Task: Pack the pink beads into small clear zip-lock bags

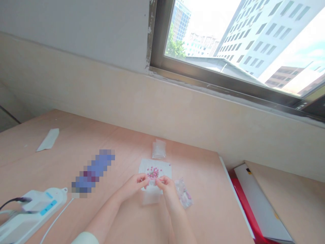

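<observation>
Near: one power strip (33,217), lower left. Our left hand (139,182) and right hand (164,183) each pinch the top edge of one small clear bag (151,197), between them, over the near edge of one white sheet (144,165). Hands block part of that edge. Pink pieces (153,173) heaped on sheet: can't count, too small. One filled bag (184,194) right of us, one pixelated blue item (95,172) left. Beyond: one bag stack (159,149), layers unclear; one white scrap (48,139) far left on the table (114,139).
</observation>
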`<move>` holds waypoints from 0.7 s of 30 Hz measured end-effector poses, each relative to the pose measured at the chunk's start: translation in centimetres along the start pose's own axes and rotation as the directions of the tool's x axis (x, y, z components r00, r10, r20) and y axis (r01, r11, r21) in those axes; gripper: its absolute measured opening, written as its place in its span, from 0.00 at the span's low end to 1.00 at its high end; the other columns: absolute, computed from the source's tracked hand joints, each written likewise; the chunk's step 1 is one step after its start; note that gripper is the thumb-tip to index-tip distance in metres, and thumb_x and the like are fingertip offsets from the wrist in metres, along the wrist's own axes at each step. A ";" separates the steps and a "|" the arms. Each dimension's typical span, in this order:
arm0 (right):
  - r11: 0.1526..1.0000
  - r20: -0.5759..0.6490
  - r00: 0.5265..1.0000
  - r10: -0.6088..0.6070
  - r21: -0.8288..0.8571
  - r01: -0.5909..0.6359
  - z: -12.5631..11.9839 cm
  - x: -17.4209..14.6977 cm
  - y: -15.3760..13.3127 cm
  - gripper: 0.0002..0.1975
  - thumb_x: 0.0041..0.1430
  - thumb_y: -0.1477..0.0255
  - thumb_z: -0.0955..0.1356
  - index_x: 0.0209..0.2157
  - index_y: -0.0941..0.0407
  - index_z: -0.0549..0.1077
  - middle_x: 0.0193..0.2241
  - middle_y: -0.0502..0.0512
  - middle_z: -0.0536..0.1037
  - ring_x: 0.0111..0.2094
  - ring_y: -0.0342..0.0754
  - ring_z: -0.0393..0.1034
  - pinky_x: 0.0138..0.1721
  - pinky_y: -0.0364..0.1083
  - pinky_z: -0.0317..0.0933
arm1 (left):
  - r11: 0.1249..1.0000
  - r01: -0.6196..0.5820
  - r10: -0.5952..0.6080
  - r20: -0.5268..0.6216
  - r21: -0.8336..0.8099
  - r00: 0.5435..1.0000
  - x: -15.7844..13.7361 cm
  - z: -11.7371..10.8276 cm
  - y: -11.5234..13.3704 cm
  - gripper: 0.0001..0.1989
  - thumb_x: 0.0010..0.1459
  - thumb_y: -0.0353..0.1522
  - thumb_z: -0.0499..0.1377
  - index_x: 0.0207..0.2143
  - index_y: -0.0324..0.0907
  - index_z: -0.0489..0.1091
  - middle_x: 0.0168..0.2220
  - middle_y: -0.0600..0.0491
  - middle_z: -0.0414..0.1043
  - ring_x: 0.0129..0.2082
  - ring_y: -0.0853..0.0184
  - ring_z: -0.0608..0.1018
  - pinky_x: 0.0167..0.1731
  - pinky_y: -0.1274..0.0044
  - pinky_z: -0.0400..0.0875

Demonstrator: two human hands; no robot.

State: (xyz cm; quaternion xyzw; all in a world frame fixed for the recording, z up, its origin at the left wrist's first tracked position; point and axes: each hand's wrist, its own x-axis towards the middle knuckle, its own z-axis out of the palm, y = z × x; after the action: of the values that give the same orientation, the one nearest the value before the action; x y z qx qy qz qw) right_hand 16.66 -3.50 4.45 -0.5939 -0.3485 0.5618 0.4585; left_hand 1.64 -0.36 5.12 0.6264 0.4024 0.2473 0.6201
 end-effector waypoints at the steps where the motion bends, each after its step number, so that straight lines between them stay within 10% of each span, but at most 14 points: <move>1: 1.000 -0.003 1.000 0.003 -0.007 -0.003 0.0 0.0 -0.1 0.12 0.37 0.63 0.68 0.16 0.57 0.65 0.15 0.47 0.68 0.18 0.40 0.59 0.24 0.41 0.51 | 1.000 0.004 -0.004 -0.018 0.010 1.000 0.0 -0.1 -0.1 0.15 0.49 0.40 0.49 0.18 0.39 0.59 0.20 0.58 0.58 0.23 0.72 0.63 0.26 0.81 0.56; 21: 0.999 0.010 0.999 0.034 -0.024 -0.034 0.2 1.8 1.8 0.15 0.34 0.59 0.67 0.17 0.57 0.64 0.12 0.47 0.66 0.15 0.39 0.56 0.19 0.40 0.49 | 0.998 -0.013 -0.003 -0.282 -0.055 0.959 2.1 -2.1 -2.9 0.13 0.49 0.40 0.48 0.25 0.39 0.62 0.24 0.56 0.65 0.25 0.71 0.68 0.26 0.80 0.62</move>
State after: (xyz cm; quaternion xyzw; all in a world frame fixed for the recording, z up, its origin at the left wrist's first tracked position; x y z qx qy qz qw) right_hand 16.53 -2.41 2.13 -0.6023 -0.3473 0.5683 0.4400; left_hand 0.55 2.23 2.16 0.5680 0.4779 0.3470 0.5732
